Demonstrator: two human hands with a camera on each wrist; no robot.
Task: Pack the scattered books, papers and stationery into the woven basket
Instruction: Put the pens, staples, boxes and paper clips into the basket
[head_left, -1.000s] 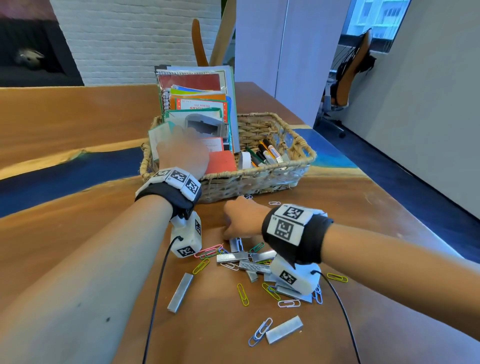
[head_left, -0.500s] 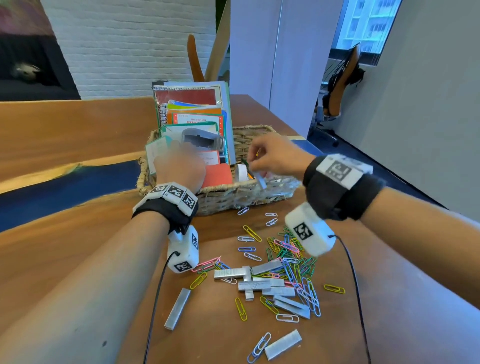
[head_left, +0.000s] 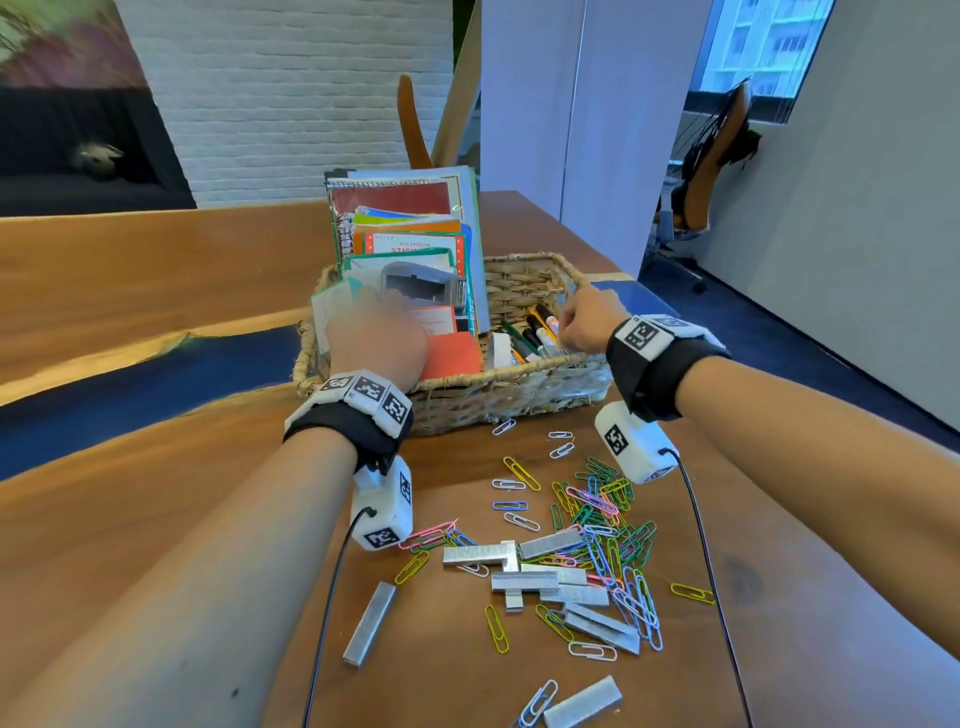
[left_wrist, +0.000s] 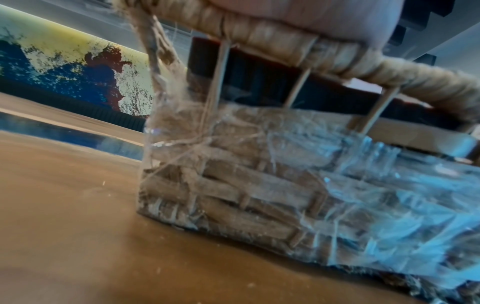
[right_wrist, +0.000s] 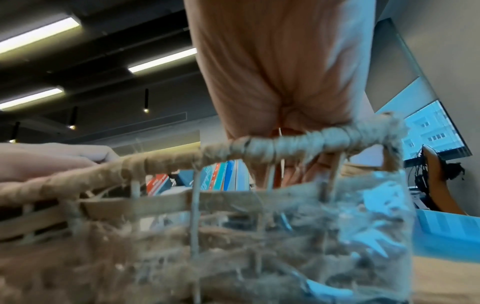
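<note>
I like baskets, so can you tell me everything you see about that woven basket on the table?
The woven basket is tan, rectangular and shallow, with a rope-wrapped rim and frayed fibres. Shiny clear film covers part of its near wall. It sits flat on the wooden table. Books and notebooks stand at its left, markers lie at its right. The left hand rests over the near rim; the right hand hovers above the right end.

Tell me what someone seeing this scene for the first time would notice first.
Probably the bright scatter of paper clips and silver staple strips on the wooden table, just in front of the woven basket. Next, the basket itself, with books standing in its left part and markers to their right. The left hand rests on its near rim; the right hand hangs above the markers.
</note>
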